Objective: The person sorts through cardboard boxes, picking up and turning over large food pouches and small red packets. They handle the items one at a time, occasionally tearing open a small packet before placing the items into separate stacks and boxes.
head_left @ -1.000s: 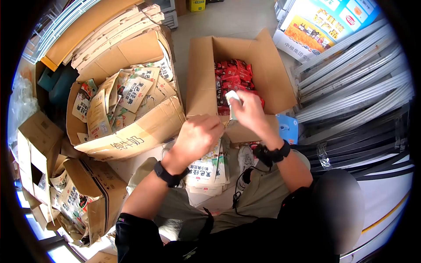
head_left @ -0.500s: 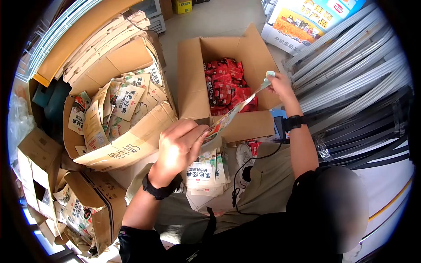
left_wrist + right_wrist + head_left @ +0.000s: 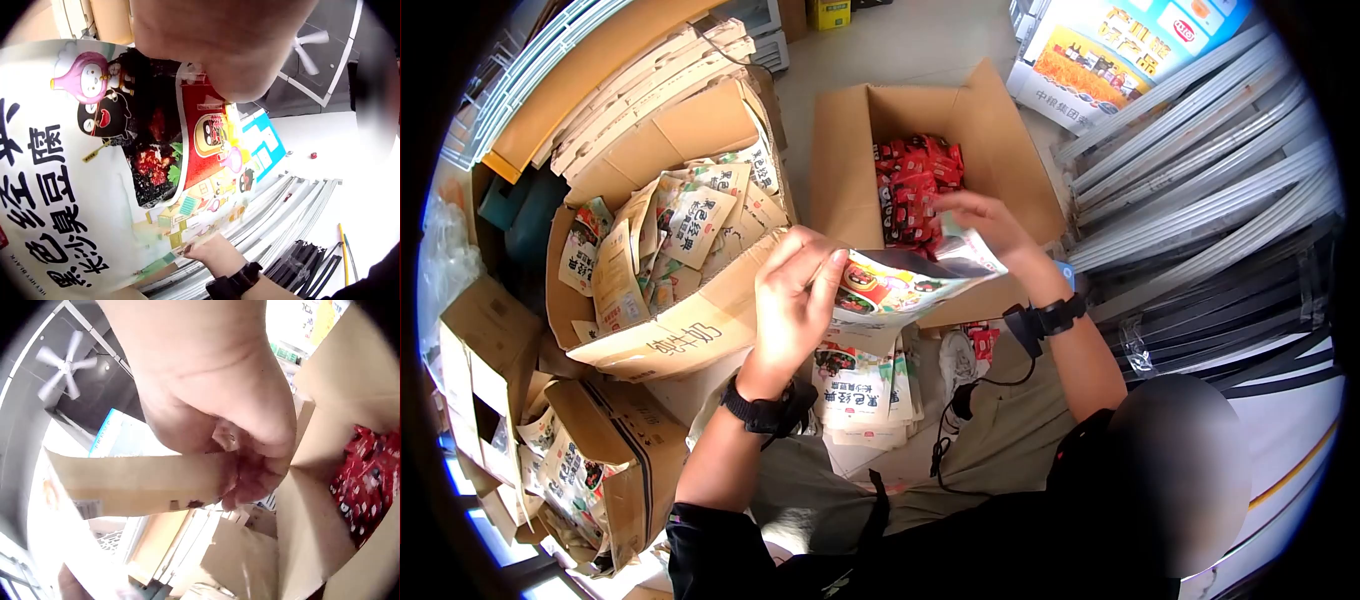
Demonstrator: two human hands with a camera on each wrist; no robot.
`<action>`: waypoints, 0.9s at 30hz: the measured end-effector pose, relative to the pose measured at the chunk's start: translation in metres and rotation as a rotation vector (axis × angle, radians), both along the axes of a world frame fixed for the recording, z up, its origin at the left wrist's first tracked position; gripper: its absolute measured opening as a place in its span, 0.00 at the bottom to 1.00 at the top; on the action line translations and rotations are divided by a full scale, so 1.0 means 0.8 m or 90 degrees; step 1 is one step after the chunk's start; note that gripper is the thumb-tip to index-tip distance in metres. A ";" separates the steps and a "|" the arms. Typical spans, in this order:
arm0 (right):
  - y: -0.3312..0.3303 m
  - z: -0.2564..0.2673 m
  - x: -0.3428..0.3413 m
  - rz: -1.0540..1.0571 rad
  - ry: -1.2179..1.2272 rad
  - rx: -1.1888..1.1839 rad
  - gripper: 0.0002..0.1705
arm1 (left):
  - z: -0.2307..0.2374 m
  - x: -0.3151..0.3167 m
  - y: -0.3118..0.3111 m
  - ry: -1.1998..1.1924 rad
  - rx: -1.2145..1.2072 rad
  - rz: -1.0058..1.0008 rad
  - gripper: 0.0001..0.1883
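Note:
A cream printed food pouch [image 3: 890, 292] with a silvery inside is held up between both hands. My left hand [image 3: 793, 285] grips its left end, thumb over the printed face. At the pouch's right end is my right hand [image 3: 990, 228], slightly blurred in the head view. In the right wrist view, curled fingers of the right hand [image 3: 231, 425] hold the pouch's edge [image 3: 144, 484]. Large dark lettering and a food picture cover the pouch [image 3: 150, 144] in the left wrist view. Behind it stands a carton [image 3: 840, 170] with red packets [image 3: 915, 185] inside.
A big carton [image 3: 665, 345] full of similar pouches [image 3: 700, 225] stands at the left. A smaller carton [image 3: 640, 455] of pouches sits nearer. More pouches are stacked [image 3: 865, 405] between the person's legs. White strips [image 3: 1200, 190] lie along the right.
The pouch was stretched slantwise with the right hand farther out; now it faces up with its mouth parted. The right hand has come back left toward the left hand.

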State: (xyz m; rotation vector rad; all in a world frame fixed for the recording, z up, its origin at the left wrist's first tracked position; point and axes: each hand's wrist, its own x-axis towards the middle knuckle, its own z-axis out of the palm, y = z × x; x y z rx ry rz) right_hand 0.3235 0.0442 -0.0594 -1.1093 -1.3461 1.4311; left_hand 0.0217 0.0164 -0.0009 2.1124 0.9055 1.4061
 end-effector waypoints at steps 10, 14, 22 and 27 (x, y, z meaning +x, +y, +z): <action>-0.039 0.012 -0.021 0.137 -0.066 -0.079 0.20 | -0.006 -0.006 0.021 -0.367 -0.318 0.021 0.14; -0.065 0.047 -0.058 0.113 -0.201 0.090 0.15 | -0.014 -0.009 0.033 -0.377 -0.423 -0.007 0.15; -0.059 0.033 -0.068 -0.193 -0.374 0.333 0.13 | -0.027 0.002 0.026 0.019 -0.206 0.044 0.38; -0.084 0.048 -0.130 -0.232 -0.633 0.594 0.06 | -0.023 0.054 -0.022 -0.237 -0.482 -0.228 0.43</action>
